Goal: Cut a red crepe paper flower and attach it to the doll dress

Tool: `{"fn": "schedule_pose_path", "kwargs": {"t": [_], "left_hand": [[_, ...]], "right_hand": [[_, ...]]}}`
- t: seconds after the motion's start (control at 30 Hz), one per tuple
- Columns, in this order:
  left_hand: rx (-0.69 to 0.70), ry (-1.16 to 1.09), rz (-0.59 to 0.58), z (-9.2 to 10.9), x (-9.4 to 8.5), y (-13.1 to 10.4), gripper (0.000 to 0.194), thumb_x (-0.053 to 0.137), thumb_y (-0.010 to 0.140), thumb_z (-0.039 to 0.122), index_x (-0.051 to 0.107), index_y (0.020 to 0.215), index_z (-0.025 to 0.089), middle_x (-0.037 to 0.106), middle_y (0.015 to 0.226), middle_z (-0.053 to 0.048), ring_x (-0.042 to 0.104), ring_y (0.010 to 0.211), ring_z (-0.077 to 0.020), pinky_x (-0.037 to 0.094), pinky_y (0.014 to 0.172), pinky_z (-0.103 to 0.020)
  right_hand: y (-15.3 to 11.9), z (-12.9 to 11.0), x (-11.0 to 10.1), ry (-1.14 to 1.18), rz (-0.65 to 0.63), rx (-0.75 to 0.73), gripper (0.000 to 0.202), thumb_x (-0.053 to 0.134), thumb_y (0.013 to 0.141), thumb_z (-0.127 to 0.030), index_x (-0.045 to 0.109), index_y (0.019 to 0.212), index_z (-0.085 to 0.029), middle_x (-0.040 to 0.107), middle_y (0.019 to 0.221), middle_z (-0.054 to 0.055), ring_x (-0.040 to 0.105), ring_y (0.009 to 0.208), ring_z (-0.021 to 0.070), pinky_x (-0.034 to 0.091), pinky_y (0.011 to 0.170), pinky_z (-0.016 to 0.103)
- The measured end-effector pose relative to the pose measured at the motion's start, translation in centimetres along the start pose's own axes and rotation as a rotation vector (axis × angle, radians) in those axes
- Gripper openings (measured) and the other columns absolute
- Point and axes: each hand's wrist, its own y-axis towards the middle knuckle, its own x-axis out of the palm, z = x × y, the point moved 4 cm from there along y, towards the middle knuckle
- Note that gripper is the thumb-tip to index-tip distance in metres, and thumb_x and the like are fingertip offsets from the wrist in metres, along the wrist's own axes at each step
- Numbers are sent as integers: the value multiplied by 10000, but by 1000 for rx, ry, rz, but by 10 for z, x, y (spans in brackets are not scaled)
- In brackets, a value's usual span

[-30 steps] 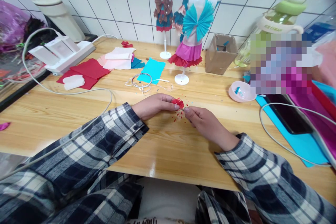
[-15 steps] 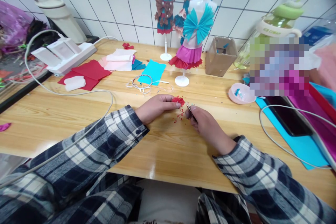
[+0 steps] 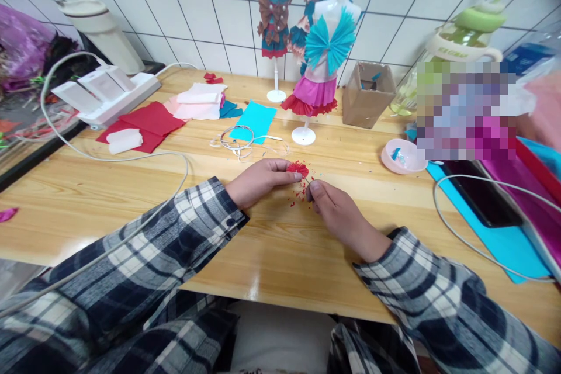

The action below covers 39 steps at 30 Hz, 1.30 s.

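Observation:
My left hand (image 3: pixel 259 180) is closed, pinching a small pleated red paper fan (image 3: pixel 298 170) between thumb and fingers, its frilled edge fanned outward. Just to the right, my right hand (image 3: pixel 335 207) is closed round a slim dark pointed tool (image 3: pixel 306 180); most of it is hidden by the fingers, so its exact kind is unclear. The tool's tip points up-left and reaches the fan's lower right edge or very near it. Tiny red paper scraps (image 3: pixel 300 193) lie scattered on the table beneath and around the fan.
Behind the hands stands a dress form (image 3: pixel 329 35) in blue, pink and red paper. A blue paper sheet (image 3: pixel 254 121), wire coil (image 3: pixel 237 137), red paper (image 3: pixel 151 123), pink bowl (image 3: pixel 404 158), cardboard box (image 3: pixel 369 96) and phone (image 3: pixel 482 194) lie around. A white cable (image 3: pixel 186 169) crosses the left side.
My right hand has shifted slightly left and turned, bringing the tool's tip closer to the red fan. My left hand and the fan have stayed almost still.

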Motion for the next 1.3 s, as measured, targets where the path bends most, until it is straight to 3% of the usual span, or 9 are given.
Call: {"fn": "schedule_pose_path", "kwargs": {"t": [0.47, 0.87, 1.3], "left_hand": [[2, 22, -5, -1, -1, 0, 213, 744, 707, 287, 692, 830, 121, 691, 818, -37, 598, 742, -131, 429, 772, -289], [-5, -14, -37, 1, -1, 0, 232, 738, 712, 295, 693, 859, 120, 714, 911, -78, 642, 822, -178, 443, 858, -347], [-9, 40, -32, 2, -1, 0, 207, 745, 703, 293, 691, 822, 132, 696, 838, -47, 606, 764, -146, 438, 785, -302]], "right_hand": [[3, -4, -1, -75, -13, -16, 359, 247, 958, -427, 395, 704, -221, 498, 662, -6, 442, 620, 155, 308, 600, 288], [1, 2, 0, 103, -3, 8, 417, 226, 956, -494, 447, 734, -219, 478, 642, -11, 448, 615, 149, 343, 581, 266], [2, -1, 1, 63, -18, -30, 390, 231, 960, -486, 388, 718, -223, 504, 676, -6, 455, 625, 146, 358, 590, 267]]}}
